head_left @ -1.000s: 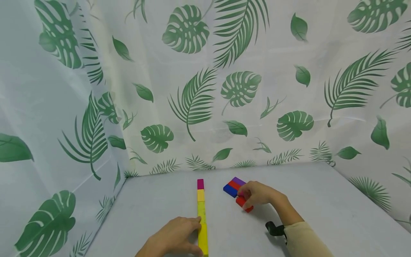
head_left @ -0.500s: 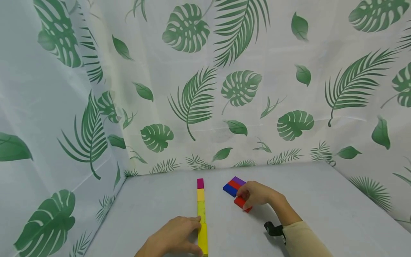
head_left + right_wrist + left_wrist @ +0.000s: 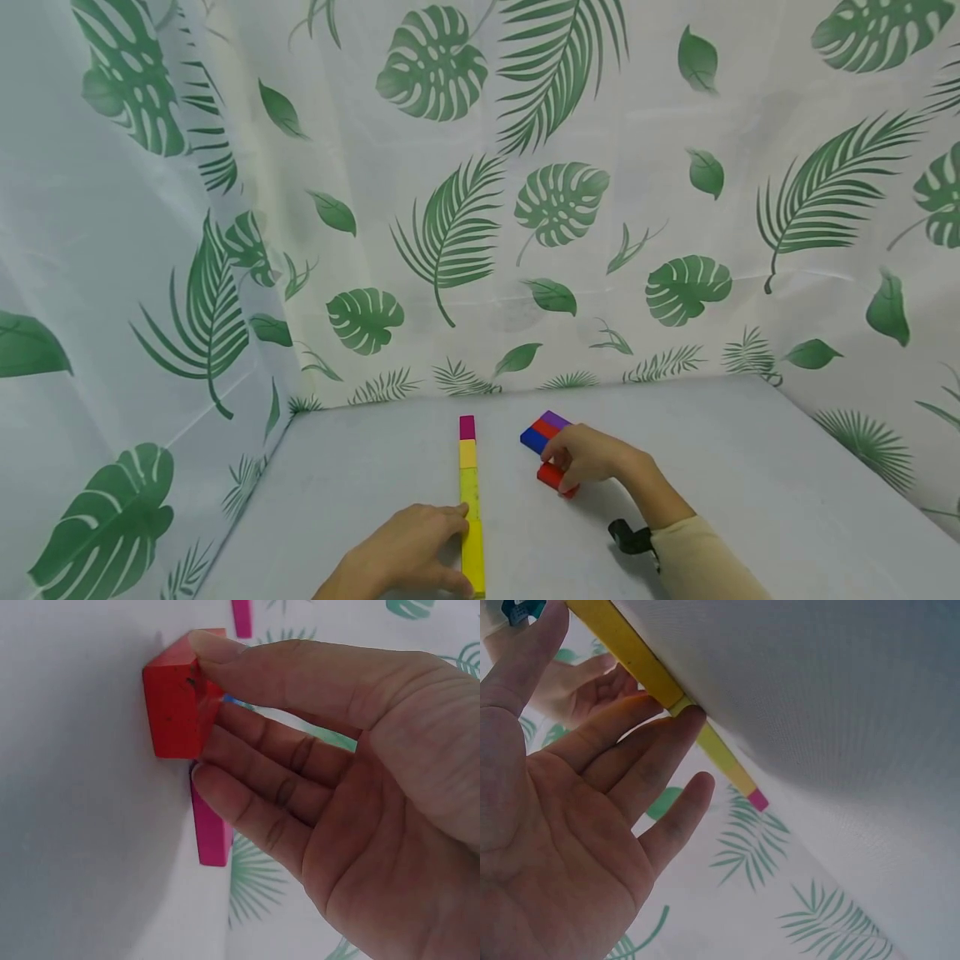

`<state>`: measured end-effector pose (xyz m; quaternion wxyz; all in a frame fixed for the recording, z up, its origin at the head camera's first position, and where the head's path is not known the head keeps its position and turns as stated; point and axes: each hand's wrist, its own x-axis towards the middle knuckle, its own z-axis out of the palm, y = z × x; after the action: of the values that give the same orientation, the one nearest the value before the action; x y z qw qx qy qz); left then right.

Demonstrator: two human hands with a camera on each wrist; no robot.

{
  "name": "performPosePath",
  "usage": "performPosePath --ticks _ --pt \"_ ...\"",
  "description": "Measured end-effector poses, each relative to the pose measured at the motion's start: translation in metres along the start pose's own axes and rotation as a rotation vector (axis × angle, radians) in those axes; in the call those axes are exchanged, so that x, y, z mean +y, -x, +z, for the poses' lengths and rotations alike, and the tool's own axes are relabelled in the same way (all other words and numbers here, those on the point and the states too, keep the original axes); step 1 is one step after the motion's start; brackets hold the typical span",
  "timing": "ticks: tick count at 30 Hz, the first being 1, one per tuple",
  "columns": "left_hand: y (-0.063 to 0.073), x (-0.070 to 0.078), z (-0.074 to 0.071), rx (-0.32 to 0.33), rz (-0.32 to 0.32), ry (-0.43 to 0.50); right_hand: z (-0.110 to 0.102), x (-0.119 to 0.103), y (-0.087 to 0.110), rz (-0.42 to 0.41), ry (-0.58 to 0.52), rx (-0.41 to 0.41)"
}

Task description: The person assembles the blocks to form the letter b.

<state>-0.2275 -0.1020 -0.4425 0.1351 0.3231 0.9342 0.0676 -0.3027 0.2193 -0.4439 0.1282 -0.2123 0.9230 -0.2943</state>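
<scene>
On the white table, a row of blocks runs away from me: a bright yellow block [image 3: 473, 560] nearest, then a lighter yellow block [image 3: 468, 492], a pale orange block [image 3: 468, 454] and a magenta block [image 3: 467, 427] farthest. My left hand [image 3: 411, 546] rests along the row's left side, thumb by the bright yellow block's near end and fingertips by its far end. To the right of the row, my right hand [image 3: 588, 457] pinches a red block [image 3: 174, 712] between thumb and fingers. The fingers partly cover this block in the head view.
Beyond my right hand lie a blue block [image 3: 532, 441], a second red block [image 3: 545, 428] and a purple block [image 3: 557, 419], side by side. Another magenta block [image 3: 213, 832] shows behind the right fingers. A leaf-patterned curtain [image 3: 480, 250] encloses the table.
My right hand has slid the red block a little to the left, toward the row, and slightly nearer me. The left hand and the row stay in place.
</scene>
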Motion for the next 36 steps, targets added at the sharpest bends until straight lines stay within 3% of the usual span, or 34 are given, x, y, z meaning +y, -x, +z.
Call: performPosePath --ticks 28,36 --pt "-0.004 0.0 0.003 -0.036 -0.078 0.07 0.019 -0.026 -0.008 -0.007 0.058 -0.024" --pt "-0.004 0.001 0.002 -0.035 -0.077 0.068 0.024 -0.031 -0.014 -0.073 0.088 0.002"
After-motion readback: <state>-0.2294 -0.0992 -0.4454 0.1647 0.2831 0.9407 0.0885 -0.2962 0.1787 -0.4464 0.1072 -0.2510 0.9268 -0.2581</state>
